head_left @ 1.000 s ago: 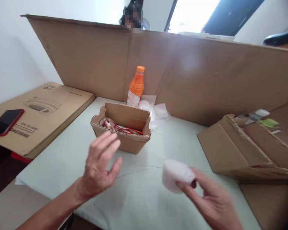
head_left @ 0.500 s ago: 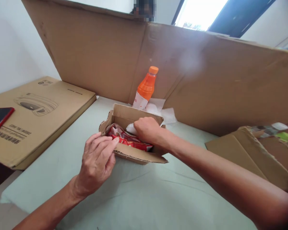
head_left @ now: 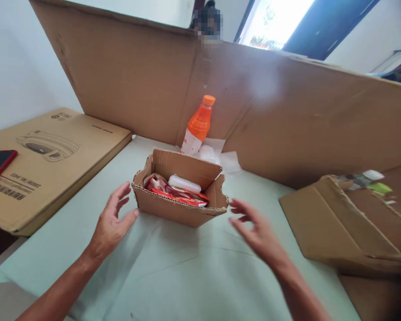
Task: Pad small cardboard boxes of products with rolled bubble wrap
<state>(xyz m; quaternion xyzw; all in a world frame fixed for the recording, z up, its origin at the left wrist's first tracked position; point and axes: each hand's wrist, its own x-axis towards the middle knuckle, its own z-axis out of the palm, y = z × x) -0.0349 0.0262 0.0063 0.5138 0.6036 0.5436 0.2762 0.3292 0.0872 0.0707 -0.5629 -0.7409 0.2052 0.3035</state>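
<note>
A small open cardboard box (head_left: 173,213) stands on the pale green cloth between my hands. Inside it lie a red printed packet (head_left: 163,187) and a white, plastic-wrapped bundle (head_left: 184,183) on top. My left hand (head_left: 112,220) is at the box's left end, fingers apart and holding nothing; whether a fingertip touches the cardboard I cannot tell. By the right end is my right hand (head_left: 254,227), slightly blurred, its fingers spread and empty. Behind the box, an orange-capped bottle of orange drink (head_left: 199,122) leans beside a translucent white item (head_left: 207,154).
Tall cardboard panels (head_left: 133,76) wall off the back. A flat printed carton (head_left: 63,165) lies on the left, bearing a red-edged phone (head_left: 0,165). To the right sits a larger open carton (head_left: 334,223) with a clear bottle (head_left: 364,178) inside. Part of a person (head_left: 209,22) shows beyond the panel.
My right hand has come out of the box and moved right and down, leaving the white bundle on the packet. My left hand has let go of the front edge and shifted left.
</note>
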